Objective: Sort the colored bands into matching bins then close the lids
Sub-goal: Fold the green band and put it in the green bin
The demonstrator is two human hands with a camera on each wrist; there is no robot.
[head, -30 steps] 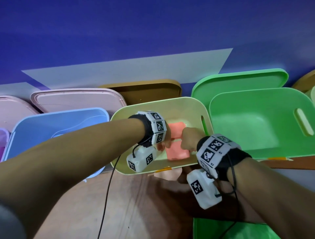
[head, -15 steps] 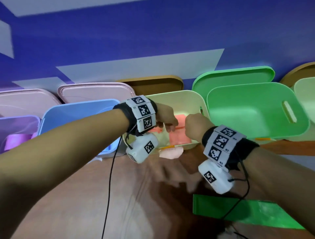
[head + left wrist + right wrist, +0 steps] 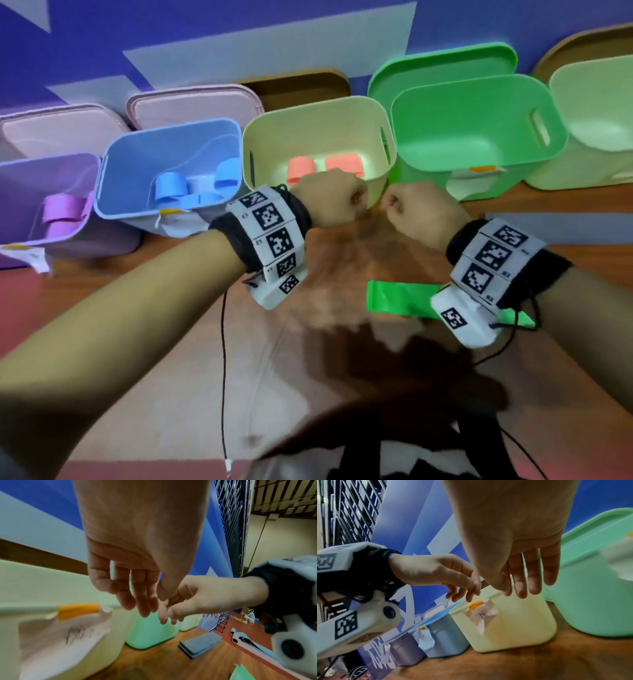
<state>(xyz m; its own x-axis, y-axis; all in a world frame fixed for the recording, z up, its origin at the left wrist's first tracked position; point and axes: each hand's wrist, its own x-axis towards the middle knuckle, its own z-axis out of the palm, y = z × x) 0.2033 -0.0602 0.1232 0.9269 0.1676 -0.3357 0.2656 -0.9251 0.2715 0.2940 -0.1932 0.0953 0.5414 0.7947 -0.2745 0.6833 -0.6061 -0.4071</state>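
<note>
My left hand (image 3: 337, 198) and right hand (image 3: 407, 209) hover side by side just in front of the pale yellow bin (image 3: 318, 113), over the wooden floor. In the wrist views the left fingers (image 3: 137, 597) and the right fingers (image 3: 529, 577) hang relaxed and hold nothing. Two salmon bands (image 3: 301, 168) lie inside the yellow bin. A flat green band (image 3: 394, 299) lies on the floor under my right wrist. The green bin (image 3: 476, 102) to the right looks empty. Blue bands (image 3: 171, 185) sit in the blue bin (image 3: 164, 137), and a purple band (image 3: 65, 209) in the purple bin (image 3: 20, 178).
Lids lean on the blue wall behind the bins: two pink lids (image 3: 195, 102), a brown one (image 3: 298, 84), a green one (image 3: 442, 65). Another pale green bin (image 3: 596, 89) stands far right. A paper tag (image 3: 65, 632) hangs on the yellow bin's front. A grey mat (image 3: 200, 645) lies beyond.
Both hands have come out of the yellow bin and drawn back toward me. The salmon band they handled now lies in the bin. The view has pulled back, showing more bins.
</note>
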